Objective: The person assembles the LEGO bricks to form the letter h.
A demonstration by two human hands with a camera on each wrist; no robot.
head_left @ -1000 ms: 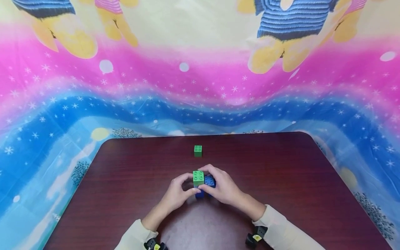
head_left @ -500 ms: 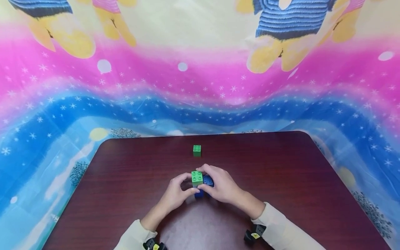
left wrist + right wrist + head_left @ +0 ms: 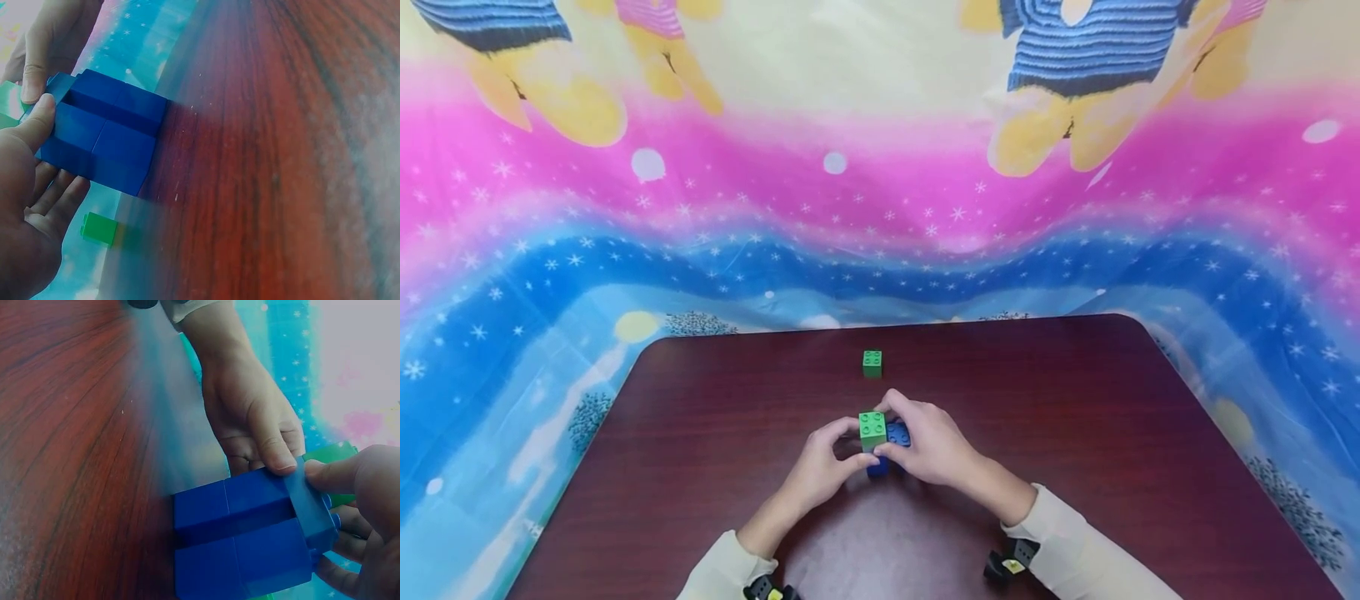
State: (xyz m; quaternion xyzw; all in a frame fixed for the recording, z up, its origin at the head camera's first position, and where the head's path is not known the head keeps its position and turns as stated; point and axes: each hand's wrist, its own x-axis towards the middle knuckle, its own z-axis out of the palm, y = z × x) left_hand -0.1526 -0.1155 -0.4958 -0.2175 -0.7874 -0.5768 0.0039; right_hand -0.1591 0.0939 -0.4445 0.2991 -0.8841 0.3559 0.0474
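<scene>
A structure of blue bricks (image 3: 262, 553) stands upright on the table, in two columns with a narrow gap between them. Across their tops lies a lighter blue brick (image 3: 310, 503), and a green brick (image 3: 872, 428) sits on its left end. My left hand (image 3: 822, 468) holds the upper part from the left, its thumb at the near side. From the right, my right hand (image 3: 934, 443) pinches the lighter blue brick close to the green one, thumb in front and fingers behind. The far faces are hidden by the hands.
Farther back on the brown table (image 3: 1045, 383) stands a loose green brick (image 3: 872, 364), also visible in the left wrist view. A patterned cloth (image 3: 880, 192) hangs beyond the table's back edge and around its sides.
Both hands keep their grip on the bricks with almost no movement. The right hand has tightened slightly over the blue brick, covering a little more of it.
</scene>
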